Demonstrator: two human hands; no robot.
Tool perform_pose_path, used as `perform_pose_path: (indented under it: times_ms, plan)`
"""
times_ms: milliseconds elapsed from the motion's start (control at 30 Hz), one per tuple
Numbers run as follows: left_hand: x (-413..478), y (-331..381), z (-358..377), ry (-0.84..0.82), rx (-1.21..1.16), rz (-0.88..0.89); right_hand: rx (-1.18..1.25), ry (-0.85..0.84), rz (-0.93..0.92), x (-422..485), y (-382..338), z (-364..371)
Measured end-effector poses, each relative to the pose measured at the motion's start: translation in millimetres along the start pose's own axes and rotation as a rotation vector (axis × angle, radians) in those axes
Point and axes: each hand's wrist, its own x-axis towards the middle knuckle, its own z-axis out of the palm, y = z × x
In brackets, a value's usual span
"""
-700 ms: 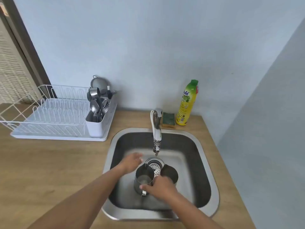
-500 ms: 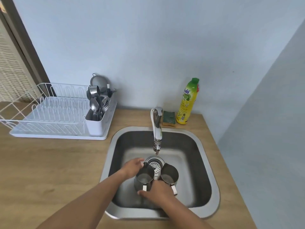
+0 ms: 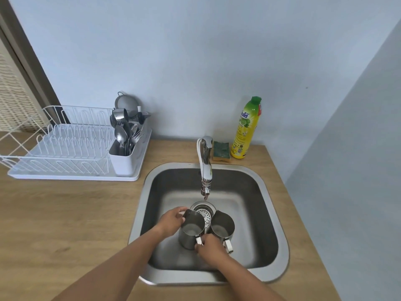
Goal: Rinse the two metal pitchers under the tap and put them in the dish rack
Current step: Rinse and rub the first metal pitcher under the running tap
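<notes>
Left pitcher [image 3: 192, 230]: upright in the sink [image 3: 269, 216], near the drain; left hand [image 3: 170, 221] wraps its side, right hand [image 3: 209, 246] fingers pinch its handle
Right pitcher [image 3: 222, 227]: just beside it, untouched
Dish rack [image 3: 65, 153]: far left on the worktop [image 3: 65, 213]

White dish rack [image 3: 65, 148], silver pitchers [image 3: 192, 230] and sink [image 3: 280, 224], yellow green-capped bottle [image 3: 246, 131], green sponge [image 3: 221, 149], wood-grain desk [image 3: 65, 224].
</notes>
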Motion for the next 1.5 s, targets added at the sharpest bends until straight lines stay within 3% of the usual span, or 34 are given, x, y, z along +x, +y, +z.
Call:
perform_pose_path:
  times_ms: [167,367,533,700,1067,1167,1333,1500]
  plan:
    - [-6,2,-10,-0.015,-0.122,-0.028,0.321,-0.016,-0.087,-4,1,-9]
    - [-22,20,-36,-0.127,-0.228,0.101,0.568,-0.017,-0.179,-15,-5,-55]
    - [-23,28,-36,-0.252,-0.151,0.164,0.481,-0.038,-0.258,-12,0,-93]
    - [-21,37,-27,-0.213,-0.041,0.249,0.361,-0.074,-0.305,-9,3,-122]
    - [-11,43,0,-0.098,-0.155,0.306,0.230,-0.144,-0.287,2,-6,-154]
    - [-9,43,1,-0.067,-0.167,0.314,0.137,-0.051,-0.334,8,-17,-169]
    - [-5,39,0,-0.045,-0.170,0.324,0.066,0.405,-0.428,40,-59,-192]
    - [-3,39,0,-0.047,-0.166,0.317,-0.249,0.495,-0.468,76,-107,-207]
